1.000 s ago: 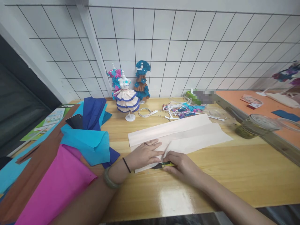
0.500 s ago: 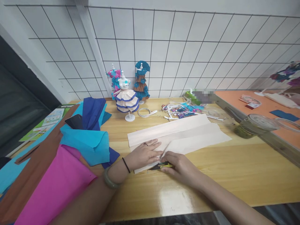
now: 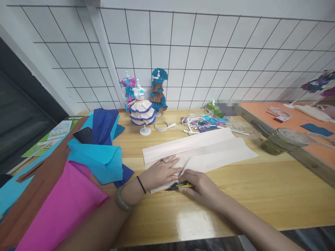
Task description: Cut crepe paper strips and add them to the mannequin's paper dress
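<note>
Head camera view: a clear, round container (image 3: 286, 140) is sitting at the right of a wooden table (image 3: 261, 198), holding something green (image 3: 270, 147) too blurred to identify. Left of it, loose colourful scraps (image 3: 202, 122) are lying in a heap at the far side. A pale sheet (image 3: 217, 151) is lying across the middle, reaching beneath both hands and stretching away to the far right. The person's left hand (image 3: 161, 171) is resting on its near-left part, palm down, fingers spread. Just to the right, the right hand (image 3: 202, 184) is gripping a yellow-and-black tool (image 3: 174, 186) at the sheet's near edge, its dark tip pointing left. Coloured sheets (image 3: 96, 162) are lying at the left.
</note>
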Tool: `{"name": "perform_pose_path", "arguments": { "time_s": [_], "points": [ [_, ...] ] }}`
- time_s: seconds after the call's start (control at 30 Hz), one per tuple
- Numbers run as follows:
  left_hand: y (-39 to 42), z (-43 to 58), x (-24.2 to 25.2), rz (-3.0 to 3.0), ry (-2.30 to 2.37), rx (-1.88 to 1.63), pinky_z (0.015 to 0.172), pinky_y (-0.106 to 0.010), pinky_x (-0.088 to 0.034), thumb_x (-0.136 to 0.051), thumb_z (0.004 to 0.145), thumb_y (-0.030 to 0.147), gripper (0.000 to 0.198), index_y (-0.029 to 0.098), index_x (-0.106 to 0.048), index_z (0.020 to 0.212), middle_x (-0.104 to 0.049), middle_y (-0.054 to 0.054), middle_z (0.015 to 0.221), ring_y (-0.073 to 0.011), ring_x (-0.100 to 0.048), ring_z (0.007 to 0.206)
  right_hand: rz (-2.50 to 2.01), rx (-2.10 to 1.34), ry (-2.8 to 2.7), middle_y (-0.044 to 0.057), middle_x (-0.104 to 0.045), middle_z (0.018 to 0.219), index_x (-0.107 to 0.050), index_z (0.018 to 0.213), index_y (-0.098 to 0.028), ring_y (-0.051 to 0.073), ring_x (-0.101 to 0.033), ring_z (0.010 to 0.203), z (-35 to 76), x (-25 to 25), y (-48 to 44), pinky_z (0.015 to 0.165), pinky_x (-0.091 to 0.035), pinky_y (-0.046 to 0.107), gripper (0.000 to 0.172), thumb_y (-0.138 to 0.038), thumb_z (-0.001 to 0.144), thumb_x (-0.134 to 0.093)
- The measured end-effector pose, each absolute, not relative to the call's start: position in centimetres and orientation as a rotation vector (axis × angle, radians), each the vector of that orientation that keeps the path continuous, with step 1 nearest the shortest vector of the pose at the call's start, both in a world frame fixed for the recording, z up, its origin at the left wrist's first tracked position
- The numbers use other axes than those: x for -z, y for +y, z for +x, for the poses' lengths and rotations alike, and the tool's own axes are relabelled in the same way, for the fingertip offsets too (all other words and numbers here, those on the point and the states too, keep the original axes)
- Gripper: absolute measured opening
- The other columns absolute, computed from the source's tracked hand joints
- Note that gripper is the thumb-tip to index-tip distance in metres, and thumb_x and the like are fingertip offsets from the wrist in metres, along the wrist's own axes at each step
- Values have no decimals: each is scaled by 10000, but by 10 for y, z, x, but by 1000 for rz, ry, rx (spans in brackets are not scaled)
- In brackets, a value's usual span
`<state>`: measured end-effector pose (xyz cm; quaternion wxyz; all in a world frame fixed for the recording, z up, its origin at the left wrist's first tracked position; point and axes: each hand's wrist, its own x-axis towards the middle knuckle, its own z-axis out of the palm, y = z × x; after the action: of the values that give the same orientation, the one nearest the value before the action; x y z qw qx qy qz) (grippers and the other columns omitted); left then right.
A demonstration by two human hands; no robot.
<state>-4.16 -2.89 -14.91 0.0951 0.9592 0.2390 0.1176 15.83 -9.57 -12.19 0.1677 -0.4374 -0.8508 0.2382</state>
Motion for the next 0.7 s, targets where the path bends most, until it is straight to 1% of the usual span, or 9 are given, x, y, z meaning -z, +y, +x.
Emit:
{"name": "perform_pose_path", "arguments": {
  "time_s": [0.23,0.5,0.7],
  "points": [
    [-29,-42,152,2870,704,-393,1079,-363,-278,-356,911,431,445,210,-458,1284,-395,-74,1400,-212,-232,1345,-1249,-661,-2446,78,-628,907,-612,961,-178,191,-583,855,154,122,-95,753,-430,282,211,-341,867,-515],
    [-31,-43,154,2923,743,-373,1066,-380,-280,-316,914,459,467,222,-440,1298,-345,-85,1427,-225,-228,1346,-1254,-646,-2429,74,-630,877,-614,936,-172,184,-587,832,156,124,-96,741,-430,277,202,-334,871,-511],
    [-33,-43,152,2939,772,-355,1065,-378,-271,-320,918,442,457,227,-420,1308,-337,-83,1432,-225,-216,1350,-1247,-634,-2447,81,-635,910,-610,960,-180,193,-588,852,152,120,-96,750,-435,283,205,-336,864,-519]
  ]
}}
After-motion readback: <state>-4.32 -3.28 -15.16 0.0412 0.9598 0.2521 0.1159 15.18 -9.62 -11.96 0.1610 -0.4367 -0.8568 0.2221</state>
